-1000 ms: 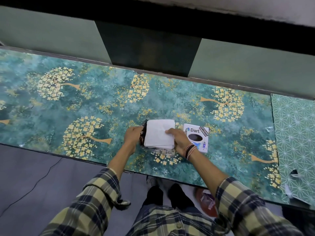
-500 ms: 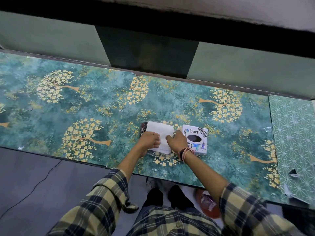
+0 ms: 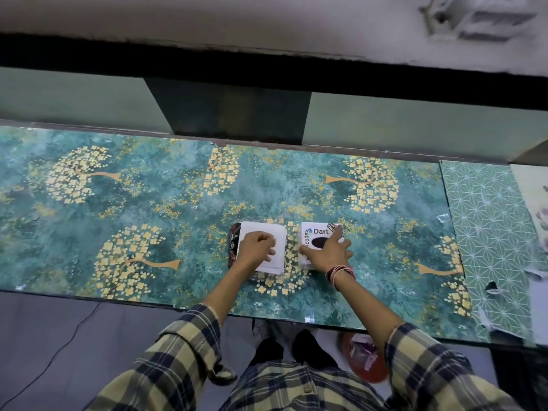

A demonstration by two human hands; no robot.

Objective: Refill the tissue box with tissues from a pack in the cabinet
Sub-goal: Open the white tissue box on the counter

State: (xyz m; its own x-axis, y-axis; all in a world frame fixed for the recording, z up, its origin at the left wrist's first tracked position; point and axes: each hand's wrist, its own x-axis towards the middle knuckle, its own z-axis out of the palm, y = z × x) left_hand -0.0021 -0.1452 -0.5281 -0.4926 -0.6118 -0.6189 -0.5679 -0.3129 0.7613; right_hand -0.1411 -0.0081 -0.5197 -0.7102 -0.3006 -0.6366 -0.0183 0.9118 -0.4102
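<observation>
While the left hand (image 3: 257,250), fingers curled, pinned the white folded tissue stack (image 3: 268,247) on the green floral counter (image 3: 148,209), the right hand (image 3: 326,252), fingers spread, covered the white printed tissue box (image 3: 318,237) just beside; loose sheets could slide if released.

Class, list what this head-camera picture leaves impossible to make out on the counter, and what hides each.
- Dark patterned box, head view: mostly hidden under the white tissue stack and left hand.
- White printed Dart box: right hand covers its near half; small print unreadable.
- Red object on the floor: blurred, partly behind the right sleeve.
</observation>
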